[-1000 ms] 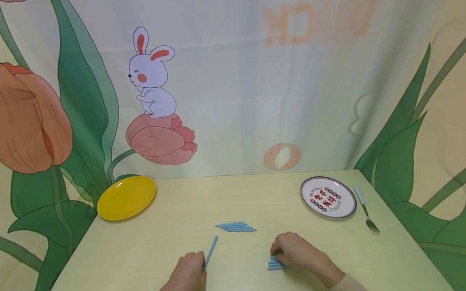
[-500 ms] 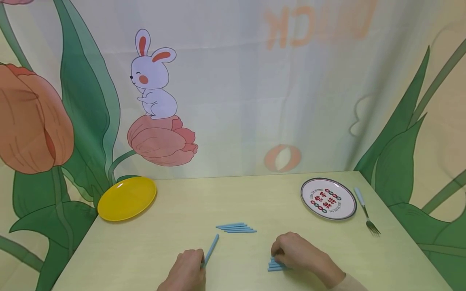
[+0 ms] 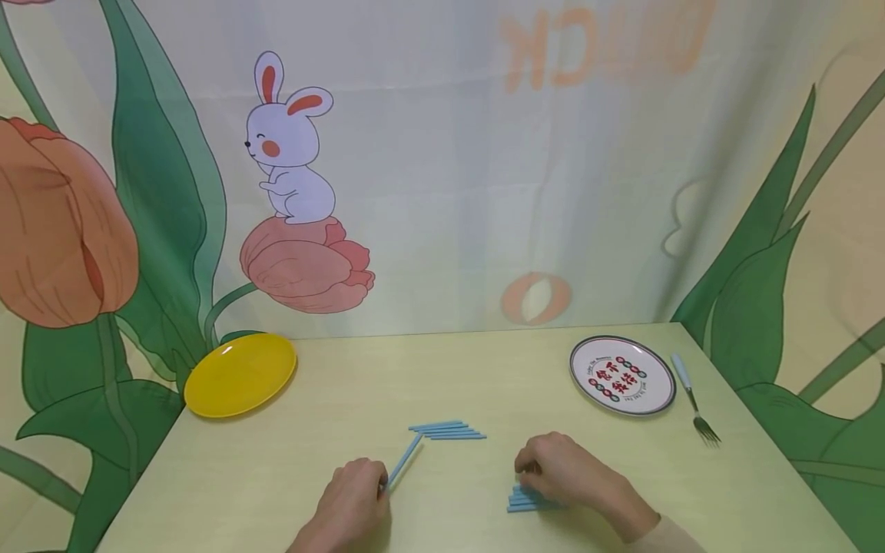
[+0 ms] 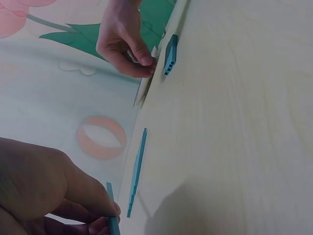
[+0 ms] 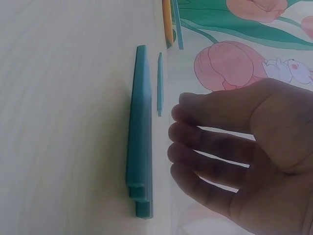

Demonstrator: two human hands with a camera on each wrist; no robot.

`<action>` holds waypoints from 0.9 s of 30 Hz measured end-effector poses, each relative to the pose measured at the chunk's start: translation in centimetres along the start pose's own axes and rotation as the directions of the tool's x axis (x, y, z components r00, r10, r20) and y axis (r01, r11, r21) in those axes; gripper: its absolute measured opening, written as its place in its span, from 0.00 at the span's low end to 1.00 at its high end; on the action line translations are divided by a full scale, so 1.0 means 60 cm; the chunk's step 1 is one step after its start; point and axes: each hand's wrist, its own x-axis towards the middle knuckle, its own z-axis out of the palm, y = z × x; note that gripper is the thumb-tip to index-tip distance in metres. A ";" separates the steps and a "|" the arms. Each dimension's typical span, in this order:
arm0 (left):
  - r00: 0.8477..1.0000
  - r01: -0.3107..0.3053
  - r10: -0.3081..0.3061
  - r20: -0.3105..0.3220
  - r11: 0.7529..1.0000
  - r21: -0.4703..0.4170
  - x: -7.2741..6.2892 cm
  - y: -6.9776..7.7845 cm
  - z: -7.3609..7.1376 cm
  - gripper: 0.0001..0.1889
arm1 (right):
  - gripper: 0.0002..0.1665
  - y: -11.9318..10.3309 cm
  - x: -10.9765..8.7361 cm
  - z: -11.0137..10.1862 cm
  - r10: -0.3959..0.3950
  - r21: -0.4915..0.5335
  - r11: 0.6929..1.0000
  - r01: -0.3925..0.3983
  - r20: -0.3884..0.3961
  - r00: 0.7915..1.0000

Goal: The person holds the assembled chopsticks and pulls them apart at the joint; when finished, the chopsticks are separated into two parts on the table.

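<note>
My left hand (image 3: 349, 499) pinches a thin blue stick (image 3: 406, 461) near its lower end. The stick slants up and to the right, its far tip close to a staggered row of blue sticks (image 3: 449, 432) on the table. In the left wrist view, thumb and fingers meet on that stick (image 4: 112, 215). My right hand (image 3: 570, 470) hovers at a second bundle of blue sticks (image 3: 527, 503), partly covering it. In the right wrist view, the fingers of that right hand (image 5: 274, 152) are loosely bent with nothing between them, apart from the bundle (image 5: 139, 127).
A yellow plate (image 3: 240, 375) lies at the table's back left. Back right holds a white plate (image 3: 643, 376) with red lettering, and beside it a fork (image 3: 693, 399) with a pale handle. A printed curtain (image 3: 442, 192) hangs behind the pale wooden table (image 3: 387, 369).
My left hand has moved slightly forward, bringing the stick's tip up to the far row. The right hand has lifted a little from the near bundle, more of which shows.
</note>
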 end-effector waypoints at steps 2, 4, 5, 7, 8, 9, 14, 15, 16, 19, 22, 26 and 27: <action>1.000 -0.014 0.014 -0.016 1.000 0.014 0.002 0.000 -0.001 0.03 | 0.04 -0.001 0.000 -0.003 -0.003 -0.001 1.000 0.003 -0.019 1.000; 0.999 -0.033 0.034 -0.035 0.999 0.023 0.003 0.001 -0.001 0.02 | 0.04 -0.002 0.001 -0.006 -0.009 0.001 1.000 0.009 -0.040 0.999; 0.998 -0.045 0.047 -0.049 0.999 0.030 0.004 0.002 -0.001 0.02 | 0.04 -0.003 0.001 -0.007 -0.012 0.004 1.000 0.012 -0.048 0.999; 0.996 -0.060 0.062 -0.068 0.998 0.037 0.005 0.003 -0.001 0.02 | 0.04 -0.004 0.002 -0.010 -0.017 0.002 1.000 0.017 -0.064 0.998; 0.995 -0.062 0.065 -0.073 0.997 0.038 0.005 0.004 -0.001 0.02 | 0.04 -0.005 0.002 -0.011 -0.020 0.003 1.000 0.020 -0.070 0.997; 0.995 -0.063 0.065 -0.075 0.997 0.038 0.006 0.005 -0.002 0.03 | 0.04 -0.006 0.003 -0.012 -0.021 0.004 1.000 0.021 -0.074 0.997; 0.996 -0.051 0.054 -0.076 0.998 0.037 0.010 0.012 -0.005 0.05 | 0.04 -0.011 0.005 -0.016 -0.040 0.000 0.999 0.041 -0.095 0.995; 0.996 -0.050 0.052 -0.074 0.998 0.036 0.011 0.013 -0.006 0.05 | 0.04 -0.012 0.006 -0.017 -0.047 -0.005 0.999 0.047 -0.102 0.994; 0.996 -0.047 0.050 -0.073 0.998 0.036 0.012 0.014 -0.007 0.05 | 0.04 -0.012 0.006 -0.017 -0.056 -0.010 0.998 0.055 -0.110 0.992; 0.996 -0.044 0.047 -0.070 0.998 0.037 0.015 0.017 -0.009 0.06 | 0.03 -0.013 0.006 -0.019 -0.073 -0.025 0.997 0.070 -0.133 0.988; 0.996 -0.047 0.050 -0.068 0.998 0.041 0.019 0.019 -0.010 0.06 | 0.03 -0.014 0.007 -0.021 -0.079 -0.027 0.997 0.076 -0.147 0.986; 0.997 -0.051 0.054 -0.059 0.997 0.053 0.027 0.023 -0.012 0.05 | 0.03 -0.015 0.008 -0.024 -0.096 -0.028 0.995 0.092 -0.160 0.982; 0.997 -0.054 0.057 -0.059 0.997 0.055 0.029 0.024 -0.012 0.05 | 0.03 -0.016 0.008 -0.025 -0.101 -0.032 0.995 0.097 -0.162 0.982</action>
